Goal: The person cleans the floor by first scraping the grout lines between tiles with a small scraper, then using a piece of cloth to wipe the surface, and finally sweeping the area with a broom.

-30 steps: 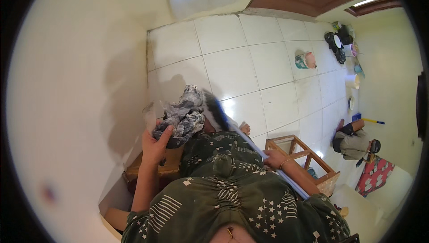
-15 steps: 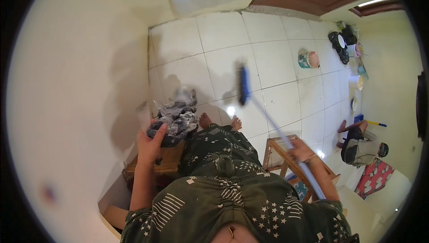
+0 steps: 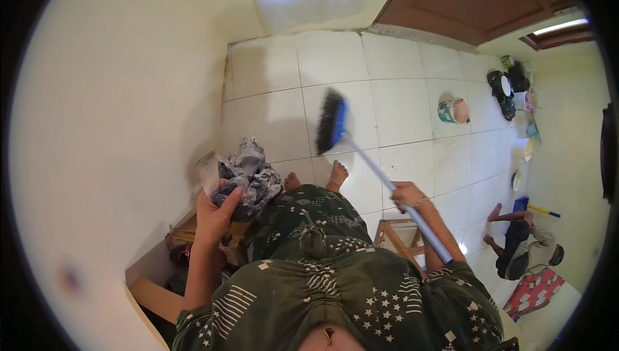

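Observation:
My left hand (image 3: pixel 216 212) is closed round a crumpled grey-and-white bundle (image 3: pixel 248 183), cloth or plastic, I cannot tell which. A pale flat piece (image 3: pixel 209 173) sticks up beside the thumb side of that hand. My right hand (image 3: pixel 411 197) grips the pale handle of a broom (image 3: pixel 374 169), whose lower shaft runs back along my forearm. The broom's blue head with dark bristles (image 3: pixel 331 122) is ahead of my bare feet, bristles facing left. Whether they touch the floor I cannot tell.
A wooden frame stool (image 3: pixel 394 238) stands by my right side, wooden furniture (image 3: pixel 184 230) by my left. A paint-stained bucket (image 3: pixel 453 111) stands on the tiles (image 3: pixel 400 112). Black bags (image 3: pixel 501 96) and tubs line the right wall. Another person (image 3: pixel 529 244) sits low at right, near a yellow-handled tool (image 3: pixel 543 210).
The broom has swung left and its head has turned, showing more of the bristles. My right hand has moved forward. The bundle stays in my left hand, its shape shifted.

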`<state>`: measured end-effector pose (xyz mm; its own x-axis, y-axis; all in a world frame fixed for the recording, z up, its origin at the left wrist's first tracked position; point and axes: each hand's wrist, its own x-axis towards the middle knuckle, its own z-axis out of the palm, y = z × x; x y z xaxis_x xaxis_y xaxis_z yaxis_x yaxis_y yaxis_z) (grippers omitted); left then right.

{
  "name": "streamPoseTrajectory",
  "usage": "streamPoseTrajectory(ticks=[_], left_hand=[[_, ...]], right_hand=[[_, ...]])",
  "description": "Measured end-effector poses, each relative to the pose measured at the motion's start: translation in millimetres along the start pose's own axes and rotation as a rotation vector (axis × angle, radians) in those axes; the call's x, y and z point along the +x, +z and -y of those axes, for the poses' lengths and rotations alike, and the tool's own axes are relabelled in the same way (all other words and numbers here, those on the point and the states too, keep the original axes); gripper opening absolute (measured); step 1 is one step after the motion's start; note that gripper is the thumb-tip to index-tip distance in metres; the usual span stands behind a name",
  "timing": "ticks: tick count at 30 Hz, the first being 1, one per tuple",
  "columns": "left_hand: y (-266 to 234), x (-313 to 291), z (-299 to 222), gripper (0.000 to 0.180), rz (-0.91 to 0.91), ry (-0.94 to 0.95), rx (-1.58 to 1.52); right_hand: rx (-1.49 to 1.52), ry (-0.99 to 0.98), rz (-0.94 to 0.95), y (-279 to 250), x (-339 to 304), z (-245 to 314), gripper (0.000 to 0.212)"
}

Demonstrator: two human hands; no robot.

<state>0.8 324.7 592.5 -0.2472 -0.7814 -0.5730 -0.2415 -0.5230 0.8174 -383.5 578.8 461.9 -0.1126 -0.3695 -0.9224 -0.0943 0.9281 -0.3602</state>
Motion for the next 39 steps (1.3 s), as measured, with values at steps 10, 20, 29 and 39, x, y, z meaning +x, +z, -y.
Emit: streamPoseTrajectory(ticks=[10,20,29,39], left_hand=[[128,17,19,0.036,0.328,0.120,0.157],[289,-4,93,0.050,0.900,0.244,0.251],[360,19,163,0.095,0.868,0.571,0.596],[128,129,166,0.039,0.366,-0.280,0.537]], right_hand=[[0.024,0.238,-0.580,-123,-92,-99,0.009],[0.215,0.092,-0.688,-98,-143,-95,0.029],[0.174,0.044,-0.677,-81,-169,-84,0.047],[0.089,-0.142,-0.735,-55,-119,-120,0.047]])
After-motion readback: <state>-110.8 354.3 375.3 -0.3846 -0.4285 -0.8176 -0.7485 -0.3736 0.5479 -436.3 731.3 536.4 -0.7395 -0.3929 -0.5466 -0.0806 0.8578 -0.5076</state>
